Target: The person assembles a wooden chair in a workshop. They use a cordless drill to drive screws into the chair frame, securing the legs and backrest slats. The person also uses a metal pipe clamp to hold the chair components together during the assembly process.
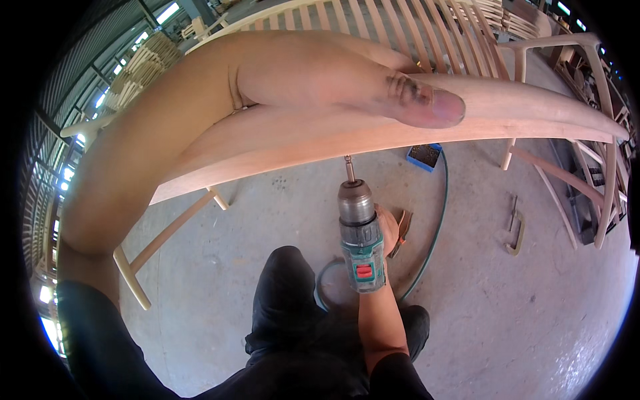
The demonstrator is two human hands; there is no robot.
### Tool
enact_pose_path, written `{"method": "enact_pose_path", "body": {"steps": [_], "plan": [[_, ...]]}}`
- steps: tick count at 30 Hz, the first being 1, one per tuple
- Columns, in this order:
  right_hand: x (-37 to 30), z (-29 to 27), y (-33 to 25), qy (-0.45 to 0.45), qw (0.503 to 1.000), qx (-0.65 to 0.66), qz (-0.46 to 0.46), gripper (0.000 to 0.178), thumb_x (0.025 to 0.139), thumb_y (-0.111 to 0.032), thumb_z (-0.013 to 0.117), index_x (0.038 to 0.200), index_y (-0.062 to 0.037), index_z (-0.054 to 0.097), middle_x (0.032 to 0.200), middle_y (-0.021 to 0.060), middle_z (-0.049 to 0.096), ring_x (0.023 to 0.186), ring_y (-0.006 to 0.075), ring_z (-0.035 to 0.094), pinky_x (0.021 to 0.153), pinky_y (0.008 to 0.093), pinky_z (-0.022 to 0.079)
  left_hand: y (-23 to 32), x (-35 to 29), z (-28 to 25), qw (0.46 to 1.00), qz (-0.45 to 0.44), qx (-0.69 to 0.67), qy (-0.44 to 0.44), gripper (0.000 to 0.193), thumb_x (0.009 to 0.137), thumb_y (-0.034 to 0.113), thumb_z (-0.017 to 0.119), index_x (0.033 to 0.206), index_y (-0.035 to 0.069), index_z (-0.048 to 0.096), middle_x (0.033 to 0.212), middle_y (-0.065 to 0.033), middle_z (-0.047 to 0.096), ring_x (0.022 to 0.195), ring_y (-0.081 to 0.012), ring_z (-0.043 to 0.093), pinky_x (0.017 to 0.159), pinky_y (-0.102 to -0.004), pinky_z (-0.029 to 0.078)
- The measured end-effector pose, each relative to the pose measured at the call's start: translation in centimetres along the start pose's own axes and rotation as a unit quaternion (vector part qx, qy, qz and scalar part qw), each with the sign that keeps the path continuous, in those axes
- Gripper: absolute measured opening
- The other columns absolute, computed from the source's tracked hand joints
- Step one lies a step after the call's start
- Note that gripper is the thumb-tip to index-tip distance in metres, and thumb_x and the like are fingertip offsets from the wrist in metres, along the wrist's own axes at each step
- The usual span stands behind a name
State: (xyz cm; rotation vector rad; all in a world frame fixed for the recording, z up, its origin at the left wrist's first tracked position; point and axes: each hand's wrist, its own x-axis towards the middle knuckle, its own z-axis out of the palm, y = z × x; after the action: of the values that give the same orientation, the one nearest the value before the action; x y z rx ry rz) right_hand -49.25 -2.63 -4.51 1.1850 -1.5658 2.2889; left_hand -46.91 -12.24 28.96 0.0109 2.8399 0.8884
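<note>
At the far left, we see a stack of wood (143, 70) behind our raised left arm. A pale leg (172, 230) of the bench (287, 150) slants down to the floor (200, 287); the bench itself spans the view ahead of us. Our left hand (320, 73) lies over the seat, thumb extended to the right; its fingers are mostly hidden, so we cannot tell whether it grips. At centre, the drill (362, 250) points away from us, its bit (350, 172) at the bench's front edge; contact cannot be confirmed. Our right hand (387, 230) grasps the drill from below and its right side. Pliers (401, 235) lie just right of that hand. Further right are a blue box (424, 157), a curved hose (441, 217) and a clamp (517, 237) on the floor.
</note>
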Motion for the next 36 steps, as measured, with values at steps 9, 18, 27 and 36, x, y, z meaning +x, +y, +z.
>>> {"method": "enact_pose_path", "body": {"steps": [9,18,27,36], "plan": [[1.4,-0.4,-0.2,-0.012,0.993,-0.068,-0.098,0.015,0.086,-0.008,0.063,0.080,0.0049,0.061,0.073,0.0129,0.065,0.062,0.0222,0.062,0.057,0.0311,0.049,0.3,-0.6,0.0,1.000,-0.005,0.024,0.010,0.084,0.092,0.050,0.064,0.150,-0.005,0.038,0.147,-0.0230,0.049,0.138,-0.0274,0.047,0.115,-0.0334,0.033],[2.6,-0.6,-0.9,0.016,0.982,-0.108,-0.152,0.020,0.062,-0.008,0.071,0.079,-0.0003,0.064,0.072,0.0118,0.064,0.064,0.0271,0.064,0.058,0.0340,0.049,0.5,-0.4,-0.1,0.999,-0.025,0.047,0.010,0.083,0.097,0.052,0.056,0.150,-0.008,0.033,0.149,-0.0234,0.046,0.139,-0.0271,0.045,0.115,-0.0335,0.033],[2.4,-1.8,-0.6,0.006,0.976,-0.155,-0.153,0.021,0.062,-0.010,0.069,0.081,-0.0022,0.067,0.072,0.0080,0.064,0.066,0.0248,0.065,0.059,0.0341,0.050,0.5,-0.4,0.1,1.000,0.006,0.018,0.018,0.082,0.096,0.054,0.057,0.149,-0.005,0.039,0.145,-0.0224,0.052,0.136,-0.0265,0.049,0.113,-0.0341,0.036],[2.7,-2.6,-0.4,0.001,0.966,-0.179,-0.186,0.027,0.065,-0.009,0.068,0.091,-0.0041,0.070,0.072,0.0064,0.063,0.067,0.0233,0.065,0.060,0.0335,0.051,0.1,0.0,0.2,1.000,-0.011,0.007,0.021,0.089,0.089,0.061,0.062,0.149,-0.002,0.041,0.143,-0.0219,0.053,0.135,-0.0271,0.050,0.112,-0.0340,0.036]]}}
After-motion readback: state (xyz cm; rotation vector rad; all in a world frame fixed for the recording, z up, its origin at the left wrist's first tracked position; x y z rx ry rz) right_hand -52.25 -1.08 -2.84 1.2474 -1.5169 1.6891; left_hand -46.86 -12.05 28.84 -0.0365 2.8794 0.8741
